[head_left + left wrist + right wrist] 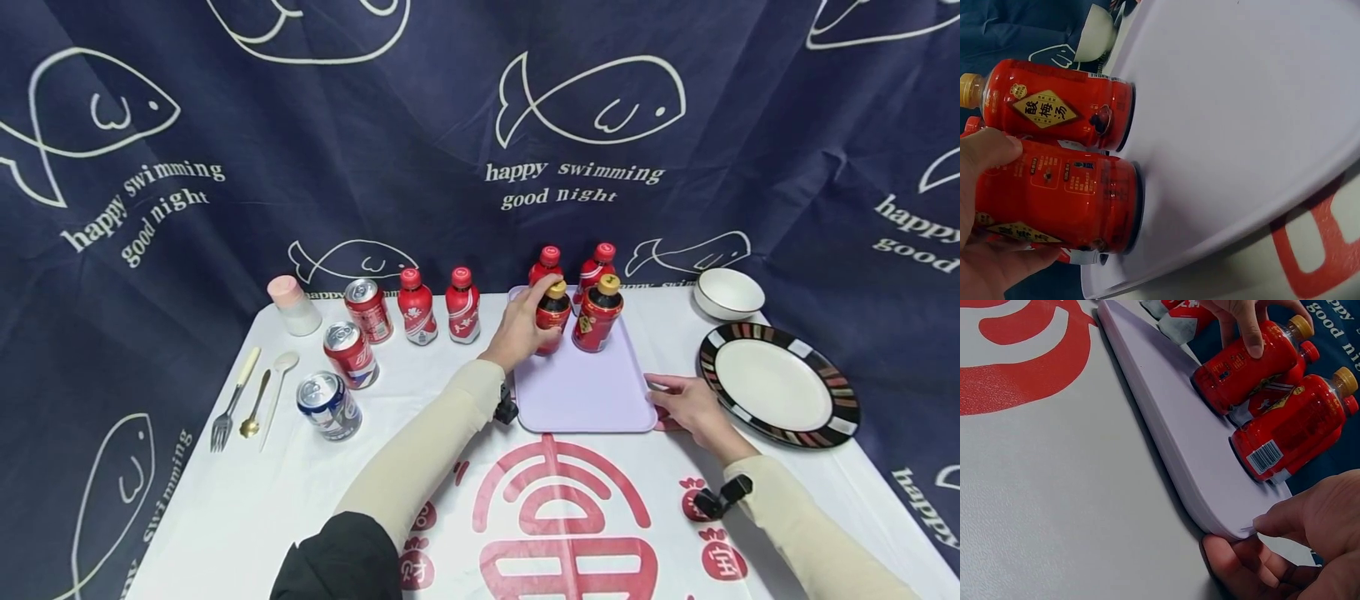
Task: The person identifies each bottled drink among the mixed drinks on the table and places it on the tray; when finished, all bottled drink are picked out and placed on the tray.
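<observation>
My left hand (519, 327) grips a red drink bottle (553, 318) with a gold cap, thumb and fingers around its sides. The bottle stands upright on a pale purple tray (581, 404); its label shows in the left wrist view. A matching gold-capped bottle (597, 319) stands just to its right. Behind them are two red-capped bottles, the left one (547, 261) and the right one (594, 269), partly hidden. My right hand (692, 408) pinches the tray's right edge near the front corner, thumb above and fingers below, seen in the right wrist view.
Two red-capped bottles (463, 308) and several drink cans (351, 357) stand left of the tray. Farther left are a pink-lidded jar (295, 307), a fork (234, 404) and two spoons (276, 387). At right, a dark-rimmed plate (843, 408) lies before a white bowl (727, 304).
</observation>
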Demonstrator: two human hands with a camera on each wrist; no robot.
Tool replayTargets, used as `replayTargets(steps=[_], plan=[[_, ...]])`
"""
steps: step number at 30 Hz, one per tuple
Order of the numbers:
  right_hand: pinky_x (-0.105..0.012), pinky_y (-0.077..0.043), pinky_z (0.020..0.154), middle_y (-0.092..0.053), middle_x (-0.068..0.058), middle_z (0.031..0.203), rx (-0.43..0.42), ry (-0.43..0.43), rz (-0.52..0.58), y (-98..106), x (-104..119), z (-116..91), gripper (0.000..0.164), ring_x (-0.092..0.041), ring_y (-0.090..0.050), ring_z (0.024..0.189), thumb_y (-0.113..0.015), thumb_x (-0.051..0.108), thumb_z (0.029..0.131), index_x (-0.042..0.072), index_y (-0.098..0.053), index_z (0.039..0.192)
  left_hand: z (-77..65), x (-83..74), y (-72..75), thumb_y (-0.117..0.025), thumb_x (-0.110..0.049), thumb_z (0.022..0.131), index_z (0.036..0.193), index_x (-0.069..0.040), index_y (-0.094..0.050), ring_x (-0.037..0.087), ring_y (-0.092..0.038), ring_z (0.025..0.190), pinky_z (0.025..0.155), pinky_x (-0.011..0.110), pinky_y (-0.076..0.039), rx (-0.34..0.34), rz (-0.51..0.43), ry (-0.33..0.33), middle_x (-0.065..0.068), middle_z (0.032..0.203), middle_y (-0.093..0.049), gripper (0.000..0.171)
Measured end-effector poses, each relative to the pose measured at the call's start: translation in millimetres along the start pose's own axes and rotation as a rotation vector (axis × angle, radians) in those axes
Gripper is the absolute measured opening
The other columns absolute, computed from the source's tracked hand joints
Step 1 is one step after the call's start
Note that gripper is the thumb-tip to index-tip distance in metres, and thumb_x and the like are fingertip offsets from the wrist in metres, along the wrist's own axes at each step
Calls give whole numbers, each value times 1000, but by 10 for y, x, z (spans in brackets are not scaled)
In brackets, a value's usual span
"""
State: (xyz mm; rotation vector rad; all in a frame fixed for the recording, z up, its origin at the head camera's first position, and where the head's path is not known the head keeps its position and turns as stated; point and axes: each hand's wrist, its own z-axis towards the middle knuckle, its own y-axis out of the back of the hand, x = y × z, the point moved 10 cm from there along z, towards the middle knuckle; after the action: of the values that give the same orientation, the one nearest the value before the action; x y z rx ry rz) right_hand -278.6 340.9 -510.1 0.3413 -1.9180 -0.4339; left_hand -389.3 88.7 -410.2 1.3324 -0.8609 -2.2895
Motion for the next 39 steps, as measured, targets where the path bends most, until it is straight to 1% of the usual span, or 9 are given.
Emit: replayTargets(steps=[13,17,21,24,28,31,33,36,39], plan=[[-33,-54,56,-66,-7,75,11,6,9,-19,11,-12,47,-15,-63,61,-54,6,88,2,-44,134,-17,12,19,-80,-20,70,139,-39,-27,16,-53,105,87,33,-47,9,-26,-3,6,119,-51,89],[-33,-54,56,-65,-6,76,10,18,-5,-22,33,-14,48,-14,-62,61,-54,6,87,2,-44,134,-36,21,38,-80,-21,69,139,-42,-24,16,-53,105,88,33,-47,2,-18,-6,7,120,-51,92],[-33,-54,56,-65,-7,75,6,7,1,-16,17,-7,48,-14,-63,61,-55,6,87,2,-44,134,-61,44,46,-80,-22,69,140,-47,-15,17,-52,109,90,33,-46,7,-47,-9,6,123,-50,99],[-33,-54,56,-66,-7,75,1,-4,4,-7,0,-4,48,-14,-63,61,-55,6,87,3,-44,134,-102,55,113,-81,-25,68,141,-47,-11,20,-52,113,92,34,-45,-3,-76,-30,6,130,-47,103],[-34,-54,57,-66,-8,77,-1,-6,1,-3,-11,-14,48,-14,-63,62,-55,7,88,3,-44,134,-205,51,361,-79,-28,70,143,-36,-19,19,-53,111,90,32,-46,-72,-63,-74,5,129,-50,95],[-33,-54,56,-66,-8,75,-9,-2,-4,12,-14,-23,48,-14,-63,61,-55,7,87,2,-44,134,-293,7,645,-74,-23,75,137,-20,-36,17,-56,103,83,28,-48,-164,-42,-123,6,119,-57,73],[-33,-54,56,-66,-7,75,-9,6,-11,17,-9,-24,48,-14,-63,61,-55,7,87,2,-44,134,-355,-43,869,-71,-18,77,127,-12,-49,16,-57,98,79,25,-47,-245,-20,-169,5,113,-60,55],[-32,-54,56,-66,-7,75,-8,19,-15,16,8,-20,48,-13,-62,61,-55,7,86,2,-44,133,-454,-133,1213,-68,-11,77,110,-7,-62,15,-58,93,79,25,-46,-384,18,-234,5,105,-63,34],[-32,-54,56,-66,-8,75,0,29,-15,6,33,-18,49,-13,-62,61,-55,8,86,1,-44,133,-538,-195,1498,-67,-6,76,101,-6,-66,15,-58,92,83,25,-45,-504,30,-270,5,101,-64,25]])
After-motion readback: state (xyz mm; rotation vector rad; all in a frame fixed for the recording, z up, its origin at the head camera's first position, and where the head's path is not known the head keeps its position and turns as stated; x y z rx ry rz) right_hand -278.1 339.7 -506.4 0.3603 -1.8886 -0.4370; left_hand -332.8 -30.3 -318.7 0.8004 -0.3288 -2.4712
